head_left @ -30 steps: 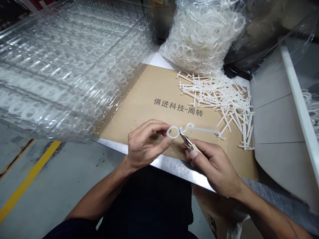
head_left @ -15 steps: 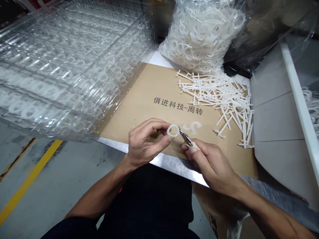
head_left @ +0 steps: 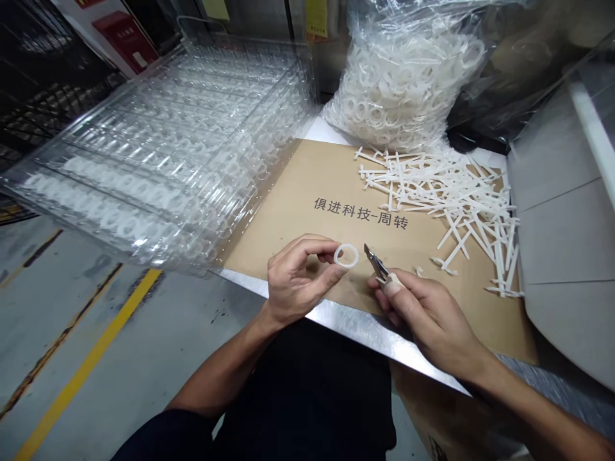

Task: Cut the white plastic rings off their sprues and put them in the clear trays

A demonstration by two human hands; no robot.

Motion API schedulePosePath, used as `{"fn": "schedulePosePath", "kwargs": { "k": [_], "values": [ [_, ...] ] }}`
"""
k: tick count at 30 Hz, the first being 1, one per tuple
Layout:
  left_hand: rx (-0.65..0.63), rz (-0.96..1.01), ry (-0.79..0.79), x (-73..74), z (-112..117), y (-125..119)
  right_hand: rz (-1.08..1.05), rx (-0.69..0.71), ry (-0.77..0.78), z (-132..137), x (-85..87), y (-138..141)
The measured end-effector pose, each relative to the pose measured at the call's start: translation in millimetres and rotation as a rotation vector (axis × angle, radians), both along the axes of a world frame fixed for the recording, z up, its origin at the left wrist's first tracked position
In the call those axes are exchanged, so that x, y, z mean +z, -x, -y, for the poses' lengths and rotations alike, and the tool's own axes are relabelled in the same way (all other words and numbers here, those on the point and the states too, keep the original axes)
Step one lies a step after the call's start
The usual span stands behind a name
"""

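Between thumb and fingers, my left hand (head_left: pixel 302 275) pinches a translucent white plastic ring (head_left: pixel 346 265) by its left side. My right hand (head_left: pixel 423 307) grips a pair of nippers (head_left: pixel 378 262), its metal tip pointing up and left. A short gap separates that tip from the ring. Both hands are over the near part of a brown cardboard sheet (head_left: pixel 288 211) with printed black characters. A small white offcut (head_left: pixel 419 271) lies on the cardboard just above my right hand.
Clear plastic trays (head_left: pixel 192 141) filled with white rings stand at the left. Behind the cardboard sits a clear bag of rings (head_left: pixel 398 89). White plastic sprues (head_left: pixel 442 192) lie heaped at the right, beside a grey bin wall (head_left: pixel 567 256). A metal table edge (head_left: pixel 355 328) runs in front.
The nippers have drawn away from the ring, leaving a gap. A blurred white piece near the nippers is gone from there; a small offcut now lies to the right. The view has shifted.
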State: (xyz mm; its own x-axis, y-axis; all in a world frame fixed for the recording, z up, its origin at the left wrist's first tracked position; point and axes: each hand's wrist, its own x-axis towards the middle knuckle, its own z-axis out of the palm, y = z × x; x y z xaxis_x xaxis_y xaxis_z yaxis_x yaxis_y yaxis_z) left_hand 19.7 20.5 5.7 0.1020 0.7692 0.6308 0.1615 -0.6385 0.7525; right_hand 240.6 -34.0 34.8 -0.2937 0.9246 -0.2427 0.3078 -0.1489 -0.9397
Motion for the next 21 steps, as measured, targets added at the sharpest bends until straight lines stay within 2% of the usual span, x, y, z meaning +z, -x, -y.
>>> {"fn": "schedulePosePath", "kwargs": {
  "k": [21],
  "values": [
    [0.034, -0.027, -0.029, 3.2, 0.6, -0.1, -0.044, -0.02, 0.066, 2.2, -1.0, -0.6]
  ]
}}
